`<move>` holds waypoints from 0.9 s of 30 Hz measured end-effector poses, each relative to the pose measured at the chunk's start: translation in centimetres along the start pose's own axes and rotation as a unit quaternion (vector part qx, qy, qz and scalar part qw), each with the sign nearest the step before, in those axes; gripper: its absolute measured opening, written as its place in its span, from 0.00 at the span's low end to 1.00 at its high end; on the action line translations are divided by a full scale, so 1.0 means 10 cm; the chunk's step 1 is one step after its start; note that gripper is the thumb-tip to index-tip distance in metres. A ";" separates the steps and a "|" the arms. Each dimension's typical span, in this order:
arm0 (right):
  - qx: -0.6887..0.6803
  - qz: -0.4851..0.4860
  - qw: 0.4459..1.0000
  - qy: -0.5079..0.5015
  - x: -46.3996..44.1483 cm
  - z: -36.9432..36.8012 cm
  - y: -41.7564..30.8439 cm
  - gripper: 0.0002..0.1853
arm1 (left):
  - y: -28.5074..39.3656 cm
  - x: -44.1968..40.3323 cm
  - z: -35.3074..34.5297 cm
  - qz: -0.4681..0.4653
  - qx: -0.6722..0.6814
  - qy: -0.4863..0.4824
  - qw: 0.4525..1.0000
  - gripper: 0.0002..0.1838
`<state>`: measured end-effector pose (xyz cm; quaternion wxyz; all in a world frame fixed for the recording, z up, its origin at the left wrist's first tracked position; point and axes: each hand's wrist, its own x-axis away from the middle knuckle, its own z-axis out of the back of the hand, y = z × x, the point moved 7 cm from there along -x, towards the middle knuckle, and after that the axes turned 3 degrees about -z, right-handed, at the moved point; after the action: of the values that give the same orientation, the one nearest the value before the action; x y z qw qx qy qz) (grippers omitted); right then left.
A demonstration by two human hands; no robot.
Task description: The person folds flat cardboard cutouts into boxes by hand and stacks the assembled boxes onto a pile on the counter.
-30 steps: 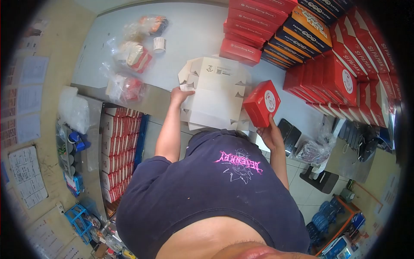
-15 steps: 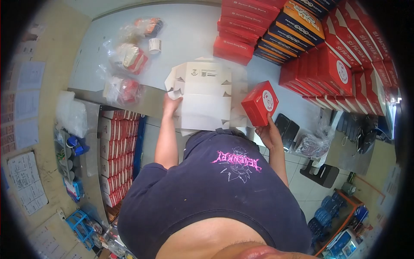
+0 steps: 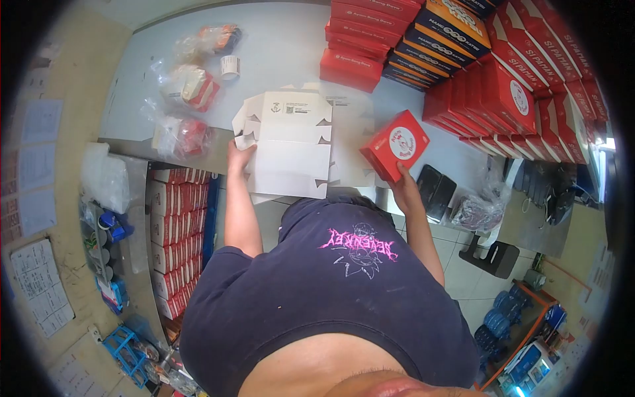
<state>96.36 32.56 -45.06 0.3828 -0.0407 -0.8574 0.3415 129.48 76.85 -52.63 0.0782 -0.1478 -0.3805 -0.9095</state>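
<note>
My left hand (image 3: 241,156) grips the left edge of a flat, unfolded cardboard box blank (image 3: 291,155). Its pale inner side faces up, with small print at the top and cut slots along both sides. Under it and to its right lie more flat blanks (image 3: 354,132), partly covered. My right hand (image 3: 407,188) holds a folded red box (image 3: 395,147) with a round white label, fingers along its near side and thumb on top.
Folded red boxes (image 3: 350,69) and orange-and-navy boxes (image 3: 450,36) stand stacked at the back right. Plastic-wrapped packs (image 3: 192,135) and a label roll (image 3: 229,67) lie left on the table. A black case (image 3: 436,192) is right of my hand; a shelf of red-edged cartons (image 3: 175,241) stands lower left.
My left hand has shifted left with the top blank, showing more of the blanks beneath. The red box in my right hand has tilted, its labelled face turning more upward.
</note>
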 end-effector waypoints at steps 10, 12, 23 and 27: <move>0.202 -0.031 0.975 -0.093 -0.65 -0.31 0.25 0.35 | -0.34 0.07 0.27 0.005 0.169 -0.035 0.985 0.44; 0.195 -0.033 0.973 -0.116 -0.68 -0.44 0.31 0.35 | -0.33 0.14 0.44 0.016 0.202 -0.040 0.978 0.43; 0.073 -0.124 0.956 -0.254 -0.60 -0.94 0.73 0.36 | -0.41 -0.24 0.58 -0.046 -0.030 -0.047 0.997 0.44; 0.039 -0.111 0.970 -0.214 -0.40 -0.49 0.50 0.35 | 1.10 0.25 0.52 -0.095 -0.234 0.170 0.953 0.39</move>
<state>101.61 37.80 -48.35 0.2272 0.1434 -0.9046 0.3308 131.02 72.80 -40.95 0.0183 0.0315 -0.1502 -0.9880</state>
